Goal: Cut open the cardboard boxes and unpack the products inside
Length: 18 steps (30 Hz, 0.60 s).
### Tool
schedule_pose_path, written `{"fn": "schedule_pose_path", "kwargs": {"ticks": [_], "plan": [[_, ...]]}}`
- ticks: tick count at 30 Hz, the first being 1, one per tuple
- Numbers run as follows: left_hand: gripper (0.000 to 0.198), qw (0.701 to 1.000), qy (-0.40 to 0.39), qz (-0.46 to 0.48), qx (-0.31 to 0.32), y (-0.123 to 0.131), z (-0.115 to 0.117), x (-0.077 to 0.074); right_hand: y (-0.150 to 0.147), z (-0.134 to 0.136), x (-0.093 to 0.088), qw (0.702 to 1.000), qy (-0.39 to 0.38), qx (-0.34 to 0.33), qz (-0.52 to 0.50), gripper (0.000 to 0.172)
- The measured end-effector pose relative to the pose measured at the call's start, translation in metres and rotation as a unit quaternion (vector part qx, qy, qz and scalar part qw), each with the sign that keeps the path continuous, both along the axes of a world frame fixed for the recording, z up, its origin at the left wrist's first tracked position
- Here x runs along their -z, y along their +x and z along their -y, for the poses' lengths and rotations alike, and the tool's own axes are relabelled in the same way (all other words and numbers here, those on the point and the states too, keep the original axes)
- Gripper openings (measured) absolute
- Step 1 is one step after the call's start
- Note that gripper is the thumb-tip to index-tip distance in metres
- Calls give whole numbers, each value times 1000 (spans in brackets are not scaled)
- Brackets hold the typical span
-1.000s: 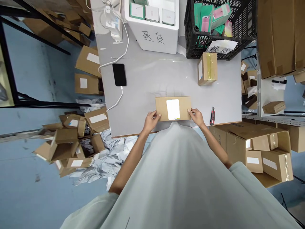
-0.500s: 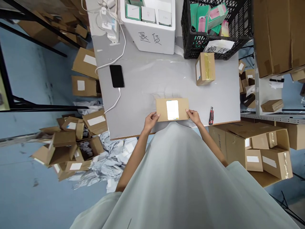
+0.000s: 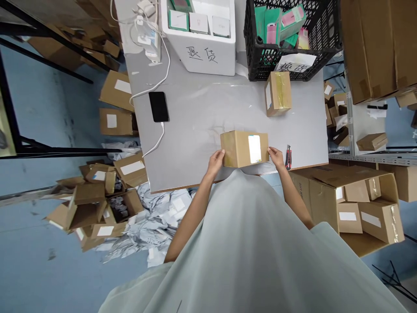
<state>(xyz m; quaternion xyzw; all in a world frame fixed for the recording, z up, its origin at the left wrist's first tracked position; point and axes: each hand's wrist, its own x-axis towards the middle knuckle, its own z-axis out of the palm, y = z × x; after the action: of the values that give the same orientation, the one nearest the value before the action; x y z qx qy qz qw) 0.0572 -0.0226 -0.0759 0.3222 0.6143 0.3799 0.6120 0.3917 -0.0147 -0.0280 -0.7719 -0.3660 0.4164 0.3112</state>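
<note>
A brown cardboard box (image 3: 239, 148) with a white label on its top sits at the near edge of the grey table (image 3: 202, 113). My left hand (image 3: 216, 162) grips its left end and my right hand (image 3: 276, 157) grips its right end. The box is tipped so that a taped side faces me. A red and black utility knife (image 3: 288, 157) lies just right of my right hand.
A second taped cardboard box (image 3: 278, 93) stands farther back on the right. A black phone (image 3: 158, 106) on a white cable lies at the left. A white foam bin (image 3: 203, 39) and a black crate (image 3: 289, 34) stand at the back. Cardboard boxes (image 3: 365, 204) crowd the floor on both sides.
The box has shifted right and rolled, so a side face now shows and the label sits farther right. Both hands have followed it.
</note>
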Motion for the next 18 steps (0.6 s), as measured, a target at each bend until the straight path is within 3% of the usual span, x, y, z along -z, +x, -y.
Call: {"fn": "schedule_pose_path", "kwargs": {"ticks": [3,6,9,13,18], "plan": [[66,999,4,37,15,17,0,-14,-2,6,-24,998,50,9,43,77],[73,998,8,44,33,28,-1,-25,-21,20,-52,993,108,-48,23,73],[74,997,20,52,58,35,-4,-36,-44,31,-73,990,108,-90,11,76],[71,994,52,48,87,36,-5,-52,-58,34,-82,989,103,-107,26,84],[64,987,127,-55,80,25,-6,-68,-63,26,-77,985,108,-134,-24,83]]}}
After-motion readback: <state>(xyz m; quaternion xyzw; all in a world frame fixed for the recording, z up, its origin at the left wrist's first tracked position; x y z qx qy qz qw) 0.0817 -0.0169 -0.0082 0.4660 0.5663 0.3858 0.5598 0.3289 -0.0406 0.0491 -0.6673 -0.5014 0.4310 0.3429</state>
